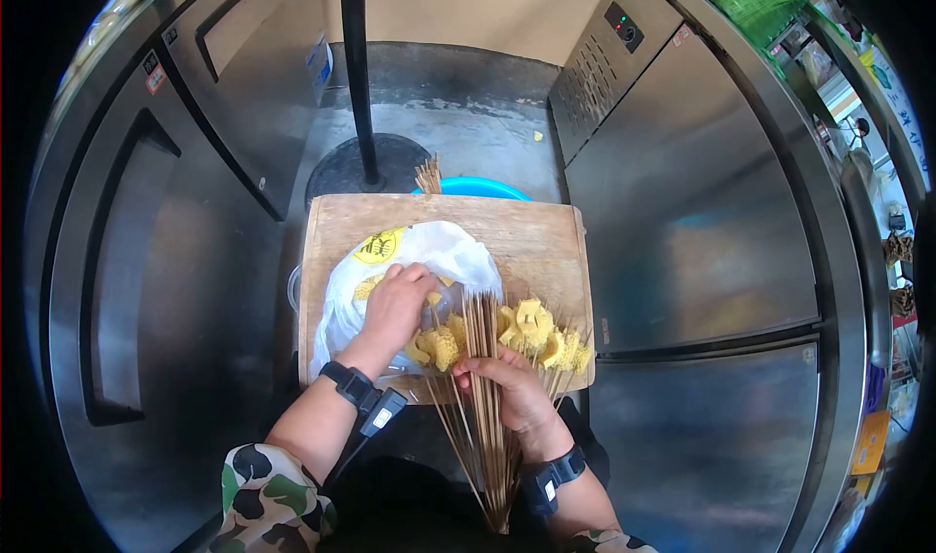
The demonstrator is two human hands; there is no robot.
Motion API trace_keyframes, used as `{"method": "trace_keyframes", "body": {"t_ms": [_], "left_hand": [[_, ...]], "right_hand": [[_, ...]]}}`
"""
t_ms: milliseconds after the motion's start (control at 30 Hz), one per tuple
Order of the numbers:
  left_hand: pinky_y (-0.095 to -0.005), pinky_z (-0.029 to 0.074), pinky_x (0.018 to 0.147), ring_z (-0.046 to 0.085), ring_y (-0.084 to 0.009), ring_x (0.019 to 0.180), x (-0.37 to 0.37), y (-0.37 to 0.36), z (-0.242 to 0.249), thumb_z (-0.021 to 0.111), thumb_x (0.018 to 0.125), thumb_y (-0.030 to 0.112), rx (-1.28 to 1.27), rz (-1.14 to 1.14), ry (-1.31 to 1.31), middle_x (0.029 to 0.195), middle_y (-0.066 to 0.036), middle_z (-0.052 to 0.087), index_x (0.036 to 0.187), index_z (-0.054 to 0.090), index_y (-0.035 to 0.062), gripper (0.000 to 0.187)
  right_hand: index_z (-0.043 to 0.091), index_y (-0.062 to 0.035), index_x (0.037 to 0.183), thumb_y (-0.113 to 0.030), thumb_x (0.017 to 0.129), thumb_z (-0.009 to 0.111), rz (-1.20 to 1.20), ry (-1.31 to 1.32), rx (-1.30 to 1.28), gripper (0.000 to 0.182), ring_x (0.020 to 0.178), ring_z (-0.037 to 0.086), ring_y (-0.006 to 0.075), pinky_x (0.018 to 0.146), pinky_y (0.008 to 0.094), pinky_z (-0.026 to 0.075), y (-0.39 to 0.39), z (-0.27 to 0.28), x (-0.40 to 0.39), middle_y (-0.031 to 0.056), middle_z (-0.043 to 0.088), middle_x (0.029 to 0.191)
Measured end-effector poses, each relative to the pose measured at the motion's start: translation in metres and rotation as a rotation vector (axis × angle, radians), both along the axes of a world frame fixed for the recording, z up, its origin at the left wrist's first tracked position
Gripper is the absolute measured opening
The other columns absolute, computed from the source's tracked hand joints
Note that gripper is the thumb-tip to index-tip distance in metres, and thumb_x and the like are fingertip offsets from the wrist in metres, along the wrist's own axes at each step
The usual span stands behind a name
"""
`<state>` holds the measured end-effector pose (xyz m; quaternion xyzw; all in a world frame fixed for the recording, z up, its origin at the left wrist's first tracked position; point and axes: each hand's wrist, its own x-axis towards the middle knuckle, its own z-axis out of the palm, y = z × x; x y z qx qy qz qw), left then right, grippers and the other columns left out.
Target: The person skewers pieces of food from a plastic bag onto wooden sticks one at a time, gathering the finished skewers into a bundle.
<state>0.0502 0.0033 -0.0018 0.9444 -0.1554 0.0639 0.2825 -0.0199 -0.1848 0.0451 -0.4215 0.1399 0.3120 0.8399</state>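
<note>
My right hand point(512, 392) is closed around a bundle of thin bamboo skewers point(481, 334), which stands nearly upright with its lower ends spreading toward my lap. My left hand point(395, 304) is over a white plastic bag point(444, 241), its fingers bent together and the tips partly hidden; what they hold cannot be made out. Some yellow food pieces lie inside the bag by those fingers. Several skewered yellow pieces with a bumpy honeycomb surface point(531, 324) rest on the wooden board point(536, 226), to the right of the bundle. More skewered yellow pieces point(444, 343) lie between my hands.
Stainless steel cabinets stand close on the left point(195, 260) and right point(697, 202). Behind the board are a blue basin point(483, 188), more stick ends point(429, 175) and a black pole point(359, 75) on a round base. Goods crowd the far right counter.
</note>
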Motion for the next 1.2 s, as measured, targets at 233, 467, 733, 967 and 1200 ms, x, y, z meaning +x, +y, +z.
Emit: {"method": "trace_keyframes", "body": {"t_ms": [233,467,733,967,1200], "left_hand": [[-0.0338,0.046,0.066,0.055,-0.0264,0.071,0.004,0.002,-0.008,0.060,0.076,0.007,-0.265,0.157,0.174,0.081,-0.011,0.058,0.088,0.051,0.0056,0.015],[-0.0196,0.032,0.048,0.041,-0.0048,0.057,0.005,0.012,0.028,0.050,0.093,0.022,-1.443,0.190,0.654,0.065,0.003,0.044,0.088,0.048,0.0088,0.014],[-0.0177,0.022,0.041,0.028,-0.0031,0.047,-0.005,-0.003,0.034,0.042,0.096,0.029,-1.386,0.269,0.672,0.060,0.006,0.038,0.087,0.048,0.0098,0.022],[-0.0239,0.044,0.063,0.052,-0.0113,0.070,-0.009,0.002,0.030,0.043,0.096,0.020,-1.624,0.164,0.765,0.081,-0.005,0.055,0.102,0.052,0.0041,0.020],[-0.0349,0.041,0.096,0.054,-0.0208,0.106,-0.011,0.005,0.025,0.052,0.091,0.012,-1.543,0.107,0.748,0.111,-0.013,0.057,0.116,0.051,-0.0030,0.029]], "right_hand": [[0.059,-0.0027,0.090,-0.005,0.082,0.061,0.025,-0.019,-0.089,0.008,0.065,0.057,0.0088,0.060,0.0196,0.046,0.003,-0.005,0.000,0.0039,0.062,0.078],[0.059,-0.0063,0.088,-0.006,0.081,0.065,0.023,-0.031,-0.112,0.009,0.065,0.056,0.0063,0.057,0.0183,0.045,0.013,-0.009,0.001,-0.0005,0.061,0.077],[0.059,-0.0072,0.087,-0.007,0.080,0.066,0.028,-0.041,-0.166,0.009,0.059,0.052,0.0053,0.054,0.0180,0.043,0.019,-0.016,0.003,-0.0017,0.059,0.073],[0.059,-0.0081,0.084,-0.008,0.081,0.066,0.031,-0.065,-0.198,0.008,0.055,0.048,0.0039,0.051,0.0165,0.040,0.019,-0.014,0.003,-0.0034,0.057,0.069],[0.059,-0.0085,0.084,-0.007,0.081,0.066,0.012,-0.048,-0.192,0.007,0.055,0.048,0.0033,0.051,0.0160,0.039,0.022,-0.008,0.003,-0.0038,0.057,0.069]]}}
